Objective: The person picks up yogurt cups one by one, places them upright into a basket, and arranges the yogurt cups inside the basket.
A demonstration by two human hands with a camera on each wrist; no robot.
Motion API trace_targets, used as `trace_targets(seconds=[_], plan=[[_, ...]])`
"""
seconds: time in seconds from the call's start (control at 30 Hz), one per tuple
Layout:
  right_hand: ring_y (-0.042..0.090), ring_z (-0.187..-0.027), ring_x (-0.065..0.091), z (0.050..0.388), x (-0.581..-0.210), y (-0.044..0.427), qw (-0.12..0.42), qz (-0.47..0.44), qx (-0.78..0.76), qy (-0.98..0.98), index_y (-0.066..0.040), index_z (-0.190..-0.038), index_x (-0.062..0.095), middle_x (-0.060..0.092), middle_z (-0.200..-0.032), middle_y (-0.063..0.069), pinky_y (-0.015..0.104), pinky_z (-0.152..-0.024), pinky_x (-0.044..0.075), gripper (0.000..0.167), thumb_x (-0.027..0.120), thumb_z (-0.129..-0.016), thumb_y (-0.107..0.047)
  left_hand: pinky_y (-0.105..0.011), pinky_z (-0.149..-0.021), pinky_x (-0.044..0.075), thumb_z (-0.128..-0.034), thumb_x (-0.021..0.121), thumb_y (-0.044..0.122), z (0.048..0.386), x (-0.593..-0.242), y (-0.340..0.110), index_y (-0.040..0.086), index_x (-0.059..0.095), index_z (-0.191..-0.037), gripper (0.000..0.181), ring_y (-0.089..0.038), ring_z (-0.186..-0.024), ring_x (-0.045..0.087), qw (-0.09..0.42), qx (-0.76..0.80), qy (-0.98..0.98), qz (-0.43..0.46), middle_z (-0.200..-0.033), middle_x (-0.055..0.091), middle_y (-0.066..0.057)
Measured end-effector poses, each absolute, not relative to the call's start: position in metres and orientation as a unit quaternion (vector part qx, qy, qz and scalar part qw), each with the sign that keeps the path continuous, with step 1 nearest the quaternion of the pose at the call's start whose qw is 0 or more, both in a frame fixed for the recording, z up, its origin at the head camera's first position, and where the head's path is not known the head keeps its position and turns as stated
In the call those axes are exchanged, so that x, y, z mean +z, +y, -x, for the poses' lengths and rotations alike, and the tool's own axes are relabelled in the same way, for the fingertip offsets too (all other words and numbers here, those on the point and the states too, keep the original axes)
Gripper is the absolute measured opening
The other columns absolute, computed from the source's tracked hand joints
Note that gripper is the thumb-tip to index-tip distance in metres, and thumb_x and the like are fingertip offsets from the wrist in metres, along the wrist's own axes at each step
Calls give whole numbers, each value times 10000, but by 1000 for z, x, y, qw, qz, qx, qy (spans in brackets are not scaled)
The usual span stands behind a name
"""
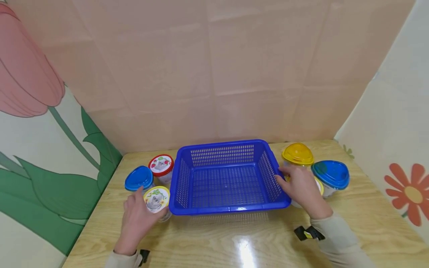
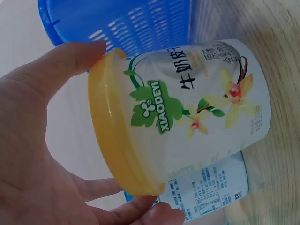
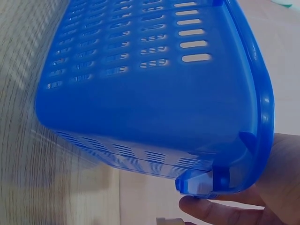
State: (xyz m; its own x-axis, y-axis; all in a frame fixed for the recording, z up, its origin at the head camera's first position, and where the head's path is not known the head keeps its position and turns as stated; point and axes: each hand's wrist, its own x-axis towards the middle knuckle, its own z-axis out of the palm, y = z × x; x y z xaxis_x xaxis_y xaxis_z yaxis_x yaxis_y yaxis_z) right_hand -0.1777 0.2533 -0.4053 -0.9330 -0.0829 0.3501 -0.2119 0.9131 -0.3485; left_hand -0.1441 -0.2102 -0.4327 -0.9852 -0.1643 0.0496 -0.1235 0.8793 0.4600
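My left hand point(image 1: 138, 219) grips a white tub with a yellow lid point(image 1: 156, 199), thumb on one side of the lid and fingers on the other. Flower pictures and the word XIAODEYI show on the tub's side in the left wrist view point(image 2: 187, 108). A blue plastic basket point(image 1: 231, 210) with slotted walls stands in the middle of the table, nothing inside it. At its right end my right hand point(image 1: 303, 190) holds the rim, with fingertips beneath the edge in the right wrist view. Behind that hand, another yellow-rimmed tub point(image 1: 320, 185) is mostly hidden.
Left of the basket stand a red-lidded tub point(image 1: 161, 165) and a blue-lidded tub point(image 1: 139, 178), close to the left hand. A tub with a clear yellow lid point(image 1: 297, 153) and one with a blue lid point(image 1: 330, 174) stand on the right. A wall rises behind the wooden table point(image 1: 207, 242).
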Motion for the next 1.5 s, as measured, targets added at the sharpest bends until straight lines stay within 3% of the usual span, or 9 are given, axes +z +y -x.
trace_targets(seconds=[0.63,0.93,1.27,1.5], plan=[[374,-829,683,177,-406,251,154,-60,197,-967,85,-1126,703,712,-1032,273,499,-703,575,368,739,-892,-197,-576,-853,463,-713,806,576,143,-431,-213,-65,239,-1497,1161,-456,-1146,357,44,-237,-967,-85,-1261,393,-333],[392,-853,681,177,-406,251,153,-60,194,-967,85,-1126,703,710,-1040,275,525,-727,567,368,732,-895,-200,-591,-879,461,-721,815,544,140,-423,-213,-50,241,-1501,1136,-446,-1163,351,58,-242,-965,-83,-1275,393,-322],[476,-958,663,176,-404,249,158,-55,187,-968,84,-1110,710,687,-1091,305,597,-810,532,363,736,-887,-201,-561,-849,446,-726,825,496,141,-409,-214,-34,276,-1487,1077,-419,-1143,362,111,-247,-960,-68,-1230,423,-305],[464,-937,660,176,-405,248,161,-54,183,-968,83,-1103,713,687,-1072,301,607,-817,511,364,743,-882,-205,-548,-837,419,-698,853,451,145,-402,-213,-44,325,-1457,1049,-418,-1126,370,163,-251,-953,-49,-1215,437,-303]])
